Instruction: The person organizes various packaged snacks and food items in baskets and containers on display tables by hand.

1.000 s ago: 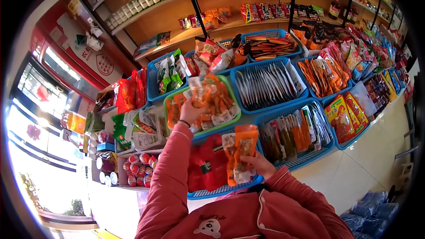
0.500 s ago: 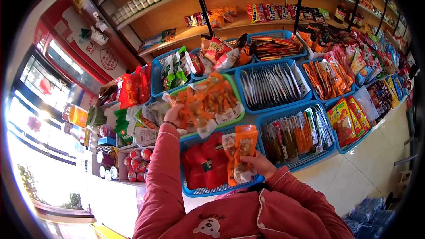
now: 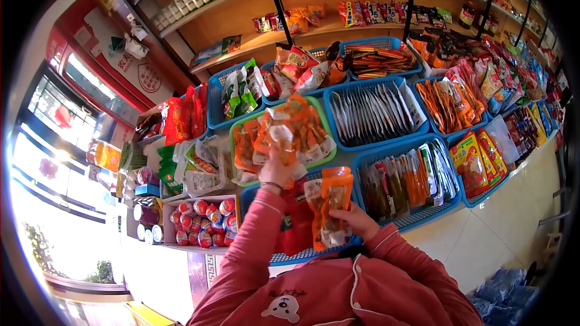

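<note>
My left hand (image 3: 276, 172) is closed on an orange snack packet (image 3: 283, 137) with a pale label, held over the green basket (image 3: 330, 131). Several similar orange packets lie heaped in that basket. My right hand (image 3: 357, 220) grips a small bunch of orange snack packets (image 3: 333, 196), upright with their faces partly turned to me. Below these sits a blue basket (image 3: 290, 259) with red packages (image 3: 291, 229) in it. My left forearm and the bunch hide parts of that basket.
To the right stands a blue basket (image 3: 417, 220) of upright packets; behind it is another with silvery packets (image 3: 377, 115). A box of red-and-white egg-shaped packs (image 3: 205, 223) is at the left. Wooden shelves (image 3: 338, 24) with snacks run along the back.
My left hand has moved right, from the green basket's left side toward its front middle, with a packet lifted. The right hand stays nearly still with its bunch.
</note>
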Demonstrator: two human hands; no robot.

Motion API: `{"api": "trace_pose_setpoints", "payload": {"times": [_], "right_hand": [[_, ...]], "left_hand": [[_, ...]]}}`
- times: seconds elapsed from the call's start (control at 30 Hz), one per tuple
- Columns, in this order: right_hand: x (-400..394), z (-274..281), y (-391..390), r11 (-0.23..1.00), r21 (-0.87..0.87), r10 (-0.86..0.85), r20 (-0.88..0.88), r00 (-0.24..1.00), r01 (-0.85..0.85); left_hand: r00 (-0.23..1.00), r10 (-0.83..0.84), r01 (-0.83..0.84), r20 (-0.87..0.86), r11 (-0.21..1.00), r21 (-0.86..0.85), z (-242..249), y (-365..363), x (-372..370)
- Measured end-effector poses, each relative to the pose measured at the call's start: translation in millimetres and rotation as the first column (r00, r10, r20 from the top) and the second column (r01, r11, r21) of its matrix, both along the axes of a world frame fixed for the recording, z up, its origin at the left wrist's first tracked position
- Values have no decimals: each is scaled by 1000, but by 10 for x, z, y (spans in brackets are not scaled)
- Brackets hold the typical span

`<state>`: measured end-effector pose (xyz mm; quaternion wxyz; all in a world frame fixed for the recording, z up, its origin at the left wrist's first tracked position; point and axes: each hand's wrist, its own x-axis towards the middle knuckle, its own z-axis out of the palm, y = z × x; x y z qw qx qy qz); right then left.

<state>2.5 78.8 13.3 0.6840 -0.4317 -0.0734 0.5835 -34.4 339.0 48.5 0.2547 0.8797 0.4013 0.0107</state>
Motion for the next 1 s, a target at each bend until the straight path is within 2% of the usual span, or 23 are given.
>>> {"api": "trace_pose_setpoints", "payload": {"times": [0.03,0.1,0.23,0.3,0.33,0.37,0.4,0.43,0.47,0.5,0.53,0.57,0.6,0.63,0.7,0.77,0.8,0.83,0.87,0.9,0.93,0.97,1.0], "right_hand": [[-3,5,8,1000,8,8,53,999,-8],[-7,-8,-1,1000,10,15,108,994,-16],[-34,9,-29,998,45,-56,129,990,51],[-65,36,-19,994,53,-105,101,989,100],[-66,40,-15,989,89,-131,116,985,121],[-67,37,-24,982,124,-159,131,979,143],[-55,-5,-49,981,121,-168,130,977,153],[-23,-76,-80,983,125,-139,11,990,136],[5,-114,-110,984,131,-106,-105,989,120],[17,-122,-125,984,125,-113,-102,988,125],[22,-117,-121,960,207,-144,-218,965,190],[24,-121,-110,925,280,-159,-332,930,258],[8,-181,-97,920,278,-196,-284,939,276],[10,-174,-97,921,275,-197,-283,939,276],[37,-138,-107,952,154,-202,-326,924,263],[61,-126,-149,952,125,-222,-346,912,280],[65,-154,-163,947,150,-222,-338,915,285],[75,-185,-172,940,176,-222,-330,918,290],[96,-229,-181,940,177,-222,-329,918,291],[120,-279,-202,932,260,-138,-391,910,253],[132,-283,-219,913,342,-50,-444,895,221],[128,-280,-224,914,340,-53,-442,896,222],[114,-269,-212,915,331,-64,-447,892,232]], "left_hand": [[999,43,-42,-2,992,122,-85,-89,58],[987,147,-155,64,975,156,-171,-121,97],[964,133,-169,232,975,146,-226,40,-79],[896,84,-108,435,994,31,-545,326,-227],[814,221,-92,538,962,-256,-485,350,-277],[741,295,-30,603,912,-410,-428,365,-310],[774,226,-31,591,946,-322,-386,334,-346],[803,160,-27,574,972,-233,-180,220,-383],[803,157,-19,575,971,-239,-110,105,-399],[830,65,123,554,948,-295,-77,-51,-412],[843,-32,256,537,901,-350,35,-233,-416],[980,26,119,195,714,-690,586,-549,-392],[851,-115,437,513,698,-568,202,-632,-433],[835,-250,512,491,680,-525,155,-759,-444],[738,-141,602,659,579,-550,-33,-1020,-442],[731,-432,579,529,802,-145,-161,-1046,-405],[773,-497,546,394,838,-15,-206,-1061,-418],[774,-495,544,394,839,-16,-243,-1048,-394],[695,-506,580,511,814,18,-307,-1017,-353],[599,-510,612,617,789,57,-345,-1001,-305],[530,-224,766,818,540,-349,-190,-1060,-227],[528,-224,768,819,538,-348,-151,-1078,-233],[599,-221,745,770,506,-435,-125,-1081,-247]]}}
